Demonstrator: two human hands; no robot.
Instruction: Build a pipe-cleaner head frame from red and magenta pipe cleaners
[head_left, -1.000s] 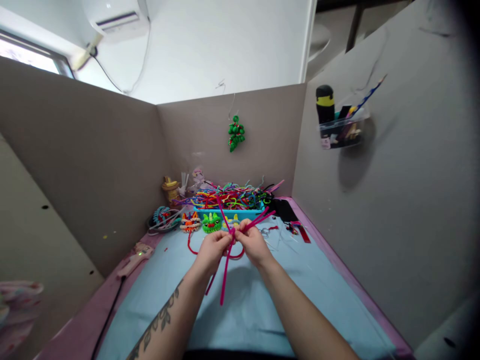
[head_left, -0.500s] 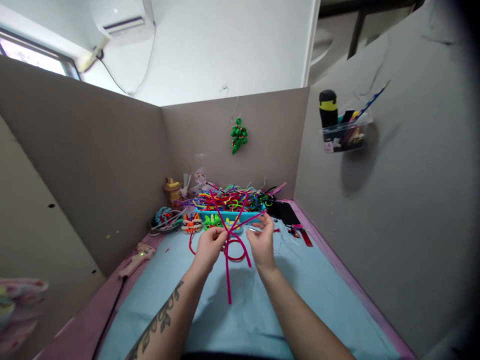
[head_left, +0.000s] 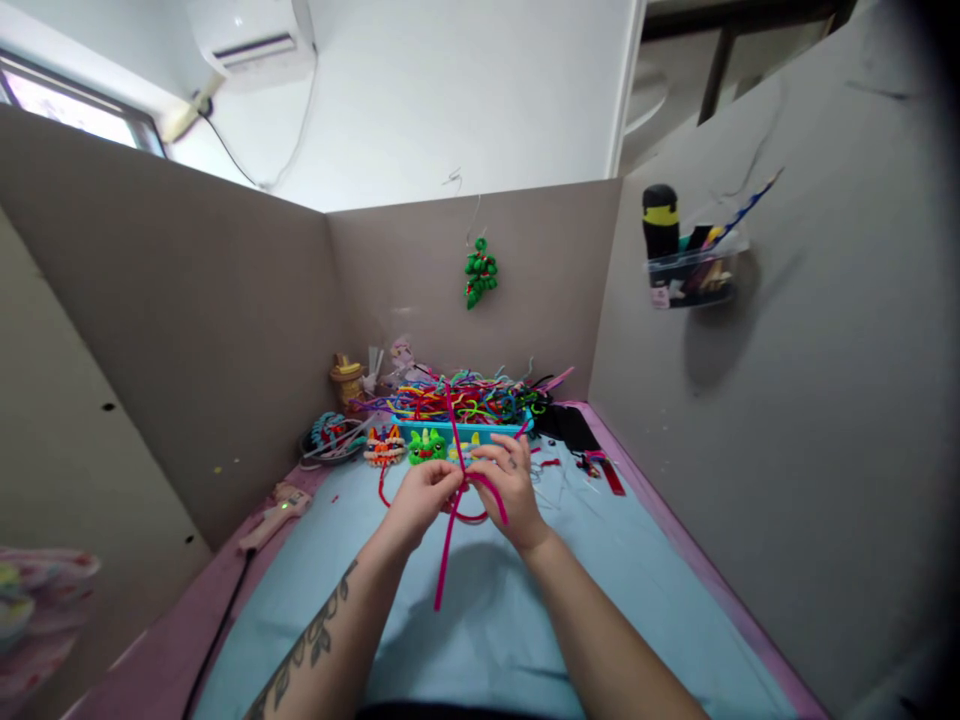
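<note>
Several magenta pipe cleaners [head_left: 445, 562] cross at one spot above the blue cloth, their ends sticking out upward, downward and to the right. My left hand [head_left: 424, 497] pinches them at the crossing between thumb and fingers. Right beside it, my right hand [head_left: 511, 490] has its thumb and index finger closed on the pipe cleaners, the other fingers loosely bent. One curved end hangs down in front of my right palm. The crossing itself is partly hidden by the fingertips. Below, a red pipe cleaner loop [head_left: 472, 518] lies on the cloth.
Behind my hands a blue tray [head_left: 495, 432] is heaped with coloured pipe cleaners. An orange figure [head_left: 384, 446] and a green figure [head_left: 427, 446] stand before it. A glue gun [head_left: 276, 516] lies left. At right are a black flat object [head_left: 576, 428] and small red pieces.
My right hand has moved left and closed on the pipe cleaners beside my left hand. The lower end of the bundle has swung a little to the left.
</note>
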